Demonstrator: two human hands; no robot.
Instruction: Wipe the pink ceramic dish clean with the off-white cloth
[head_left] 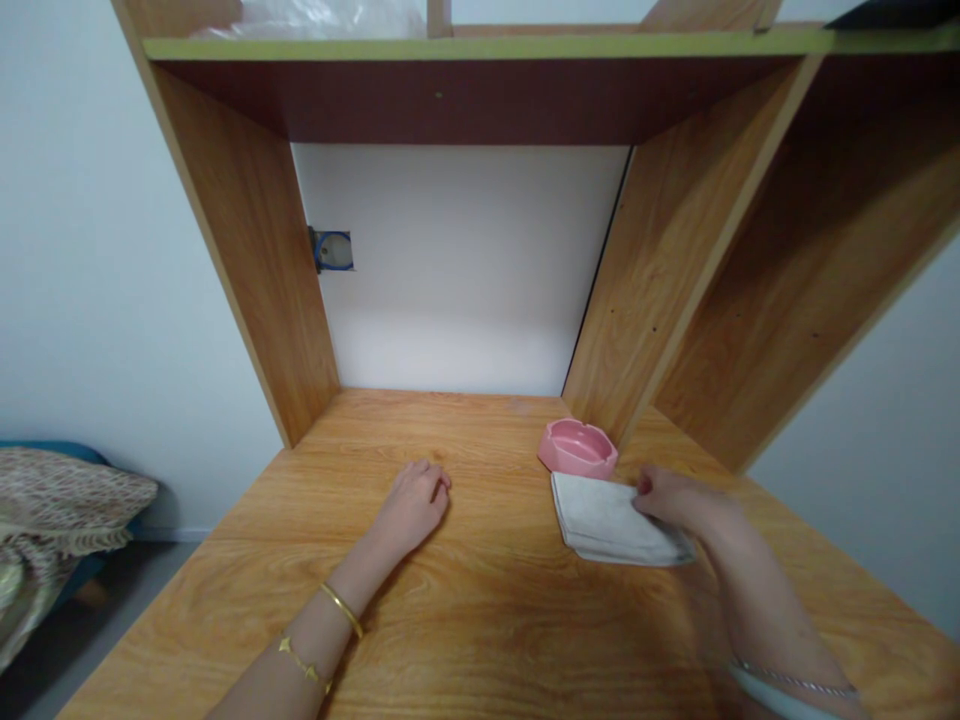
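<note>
My right hand (679, 502) grips the right edge of a folded white cloth (607, 520) that lies flat on the wooden desk (480, 620). Just behind the cloth, touching its far edge, sits a pink ashtray (577, 447) at the foot of the shelf's upright panel. My left hand (412, 505) rests palm down on the desk at the centre, its fingers loosely curled and holding nothing. Gold bracelets circle my left wrist and a thin silver one my right.
A wooden shelf unit rises over the desk, with side panels (255, 270) left and right and a top shelf (480, 45). A blue-ringed wall opening (332, 250) shows at the back left. A patterned blanket (52, 510) lies at the far left.
</note>
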